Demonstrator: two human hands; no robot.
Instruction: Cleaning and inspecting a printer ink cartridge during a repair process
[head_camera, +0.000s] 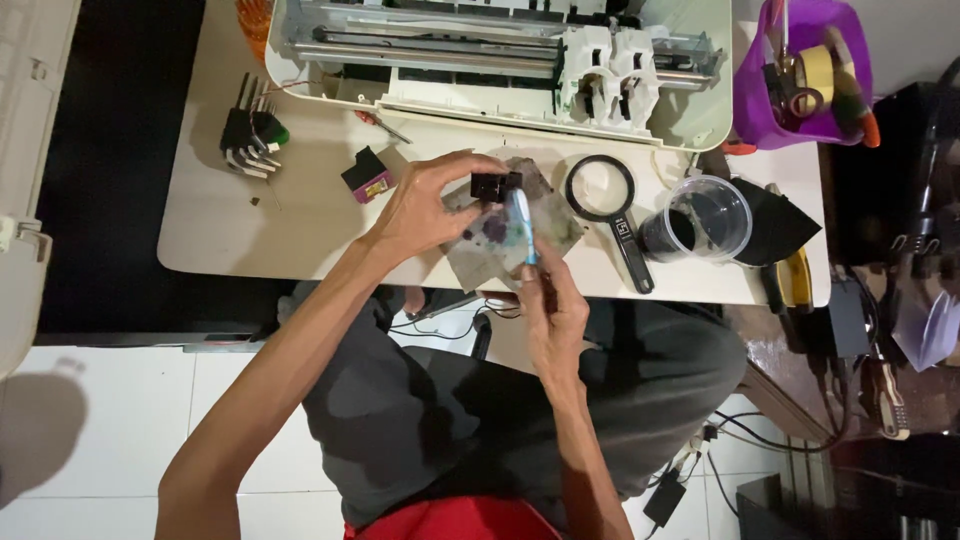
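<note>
Here, seen from above, a seated person is working at a small white table (200, 240). The left hand (425, 205) is pinching a small black ink cartridge (493, 186) between thumb and fingertips, holding it just above a stained, crumpled cloth (480, 255) at the table's near edge. The right hand (550, 300) is closed around a blue-and-white toothbrush (522, 225), whose head is touching the cartridge from about five o'clock.

An opened printer (500, 60) is lying at twelve o'clock with its carriage exposed. A second cartridge with a pink label (367, 176) is resting at nine o'clock of the hands, and a set of hex keys (250, 130) lies beyond it at ten. A magnifying glass (605, 200) is lying at three o'clock, just beside a clear plastic cup (705, 215). A purple tub (850, 60) is standing at two o'clock.

Judging by this, cleaning is underway: both cartridges are already out of the printer, one is being scrubbed, and refitting looks yet to come.
</note>
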